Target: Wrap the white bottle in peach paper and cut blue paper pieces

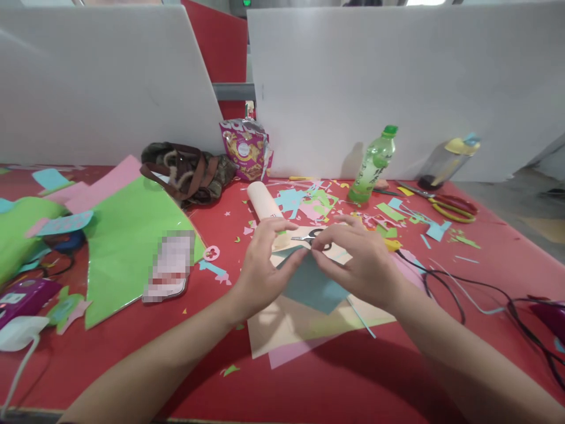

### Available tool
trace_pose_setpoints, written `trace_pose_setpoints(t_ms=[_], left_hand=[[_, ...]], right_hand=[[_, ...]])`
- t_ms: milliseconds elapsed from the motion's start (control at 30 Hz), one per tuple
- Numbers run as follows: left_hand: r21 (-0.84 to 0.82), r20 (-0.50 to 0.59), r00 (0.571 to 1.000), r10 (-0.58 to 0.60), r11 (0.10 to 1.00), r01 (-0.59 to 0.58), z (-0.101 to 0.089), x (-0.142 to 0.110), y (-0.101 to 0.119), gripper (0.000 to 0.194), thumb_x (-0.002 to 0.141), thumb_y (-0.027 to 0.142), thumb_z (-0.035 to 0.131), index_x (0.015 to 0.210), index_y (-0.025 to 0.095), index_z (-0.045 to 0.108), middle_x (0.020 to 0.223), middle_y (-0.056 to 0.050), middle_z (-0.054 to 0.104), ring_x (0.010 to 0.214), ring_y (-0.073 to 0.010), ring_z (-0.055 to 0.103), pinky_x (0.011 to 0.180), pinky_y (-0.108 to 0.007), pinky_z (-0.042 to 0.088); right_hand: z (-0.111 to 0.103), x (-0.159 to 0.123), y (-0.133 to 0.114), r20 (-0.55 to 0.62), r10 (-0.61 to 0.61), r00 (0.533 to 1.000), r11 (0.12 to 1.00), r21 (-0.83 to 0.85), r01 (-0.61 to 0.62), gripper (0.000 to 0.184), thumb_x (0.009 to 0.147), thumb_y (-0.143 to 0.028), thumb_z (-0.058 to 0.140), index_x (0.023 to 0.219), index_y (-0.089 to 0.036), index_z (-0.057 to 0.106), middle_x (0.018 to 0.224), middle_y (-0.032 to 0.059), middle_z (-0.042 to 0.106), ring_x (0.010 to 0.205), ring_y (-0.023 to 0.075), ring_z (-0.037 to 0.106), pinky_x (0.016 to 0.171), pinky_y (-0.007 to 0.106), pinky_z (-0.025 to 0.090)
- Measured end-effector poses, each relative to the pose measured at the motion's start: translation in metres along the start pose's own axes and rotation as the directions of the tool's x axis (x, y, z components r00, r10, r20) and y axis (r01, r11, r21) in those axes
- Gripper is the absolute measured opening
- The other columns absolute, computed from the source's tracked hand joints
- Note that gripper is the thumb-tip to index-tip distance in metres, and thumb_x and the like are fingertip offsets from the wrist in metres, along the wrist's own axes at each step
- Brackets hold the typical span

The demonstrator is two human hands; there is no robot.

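Observation:
A blue sheet of paper (315, 290) hangs tilted between my hands above a cream sheet (267, 330). My left hand (265, 265) pinches its upper edge with thumb and fingers. Close beside it, my right hand (359, 262) grips the same edge, fingertips almost meeting the left thumb. Just beyond the fingertips are small scissors (302, 238) with black handles, partly covered by the right fingers. A pink sheet (289, 355) sticks out from under the cream one. A thin blue strip (362, 318) lies on the cream sheet.
Paper scraps (320, 203) litter the red table, with a cream paper roll (263, 200), a green-capped bottle (374, 168) and yellow-handled scissors (450, 209) behind. Black cables (477, 282) run at right. A phone (170, 268) rests on green sheets (119, 253) at left.

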State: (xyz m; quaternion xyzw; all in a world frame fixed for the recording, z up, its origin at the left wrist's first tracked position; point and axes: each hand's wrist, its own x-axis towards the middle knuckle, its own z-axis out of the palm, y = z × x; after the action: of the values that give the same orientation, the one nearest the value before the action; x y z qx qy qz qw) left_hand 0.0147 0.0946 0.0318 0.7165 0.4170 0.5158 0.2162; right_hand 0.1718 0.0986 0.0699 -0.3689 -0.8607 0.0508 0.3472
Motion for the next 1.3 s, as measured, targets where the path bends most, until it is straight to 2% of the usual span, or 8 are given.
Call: trace_pose_setpoints(t_ms=[100,167,267,433,700,967,1133,1300], left_hand=[[0.052,0.130,0.991,-0.018,0.999,0.012,-0.002,0.008,0.003,0.008,0.077,0.022,0.051,0.076,0.016,0.054,0.075,-0.003,0.060,0.074,-0.0146,0.055,0.070,-0.028,0.042],[0.080,0.127,0.991,-0.040,0.996,0.030,-0.002,0.009,0.006,0.011,0.076,0.022,0.052,0.068,0.016,0.055,0.066,-0.001,0.060,0.067,-0.0139,0.055,0.065,-0.027,0.042],[0.083,0.116,0.993,-0.034,0.996,0.024,-0.001,0.008,0.010,0.012,0.075,0.019,0.053,0.063,0.016,0.055,0.063,0.000,0.061,0.064,-0.0134,0.055,0.063,-0.026,0.042],[0.094,0.138,0.990,-0.013,0.996,0.000,-0.002,0.006,0.017,0.015,0.075,0.019,0.053,0.061,0.016,0.055,0.059,0.002,0.060,0.058,-0.0114,0.053,0.065,-0.026,0.042],[0.162,0.190,0.981,0.032,0.985,-0.064,-0.007,0.007,0.020,0.016,0.076,0.021,0.051,0.061,0.018,0.055,0.055,0.004,0.060,0.053,-0.0105,0.051,0.072,-0.028,0.040],[0.190,0.324,0.946,0.015,0.978,-0.080,-0.014,0.008,0.028,0.017,0.075,0.021,0.051,0.060,0.020,0.058,0.054,0.004,0.061,0.053,-0.0120,0.053,0.071,-0.029,0.041],[0.189,0.450,0.893,-0.023,0.980,-0.070,-0.022,0.011,0.032,0.016,0.074,0.019,0.052,0.061,0.021,0.061,0.057,0.003,0.062,0.057,-0.0139,0.055,0.060,-0.026,0.041],[0.254,0.599,0.800,-0.031,0.955,-0.153,-0.024,0.008,0.030,0.018,0.076,0.021,0.051,0.062,0.022,0.062,0.058,0.002,0.063,0.059,-0.0153,0.055,0.061,-0.028,0.040]], right_hand=[[-0.001,0.001,0.002,-0.030,0.099,0.995,0.991,0.098,-0.096,0.009,0.070,-0.015,0.049,0.063,-0.018,0.052,0.059,-0.0008,0.061,0.056,0.0108,0.055,0.065,0.026,0.041],[0.000,0.001,0.002,-0.018,0.190,0.982,0.968,0.170,-0.184,0.007,0.068,-0.014,0.051,0.062,-0.017,0.054,0.059,-0.0005,0.061,0.056,0.0103,0.055,0.056,0.022,0.042],[0.002,0.000,0.001,0.013,0.278,0.961,0.928,0.257,-0.271,0.007,0.067,-0.014,0.051,0.061,-0.017,0.055,0.059,-0.0013,0.061,0.055,0.0098,0.056,0.052,0.020,0.042],[0.003,-0.001,-0.002,0.018,0.309,0.951,0.902,0.312,-0.299,0.008,0.067,-0.014,0.051,0.061,-0.017,0.055,0.059,-0.0014,0.061,0.057,0.0098,0.056,0.054,0.020,0.043],[0.000,0.000,-0.005,0.024,0.292,0.956,0.906,0.313,-0.284,0.008,0.066,-0.014,0.051,0.061,-0.017,0.056,0.057,-0.0019,0.060,0.053,0.0096,0.054,0.051,0.019,0.042],[-0.006,-0.002,-0.006,0.112,0.232,0.966,0.942,0.223,-0.252,0.010,0.063,-0.010,0.051,0.057,-0.018,0.054,0.055,-0.0035,0.059,0.051,0.0084,0.052,0.050,0.018,0.040],[-0.012,-0.002,-0.003,0.222,0.058,0.973,0.978,0.181,-0.100,0.009,0.066,-0.012,0.052,0.059,-0.018,0.055,0.057,-0.0030,0.060,0.055,0.0082,0.053,0.056,0.020,0.041],[-0.013,-0.005,-0.003,0.364,-0.056,0.930,0.992,0.128,0.010,0.012,0.067,-0.011,0.049,0.061,-0.019,0.057,0.057,-0.0027,0.060,0.054,0.0098,0.052,0.058,0.022,0.041]])
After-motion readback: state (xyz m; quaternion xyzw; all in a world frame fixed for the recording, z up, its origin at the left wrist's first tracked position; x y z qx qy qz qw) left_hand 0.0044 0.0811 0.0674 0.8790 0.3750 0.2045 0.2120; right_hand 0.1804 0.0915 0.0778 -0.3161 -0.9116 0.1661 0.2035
